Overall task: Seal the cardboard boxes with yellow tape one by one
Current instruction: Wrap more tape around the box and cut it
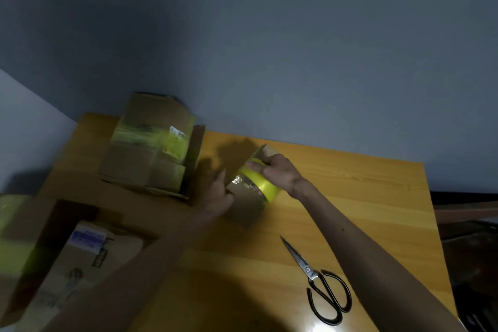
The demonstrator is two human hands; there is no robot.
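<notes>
While the right hand's (pixel 275 172) grip holds the yellow tape roll (pixel 266 184), the left hand's (pixel 218 194) unreadable in blur, the small cardboard box (pixel 246 202) could twist, skewing tape.

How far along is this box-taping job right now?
Done: the back box already wears yellow tape. In hand: the left hand touches the small box while the right hand grips the yellow tape roll on it. Left: the scissors lie untouched on the table, and the big open box at the front left looks unsealed.
</notes>
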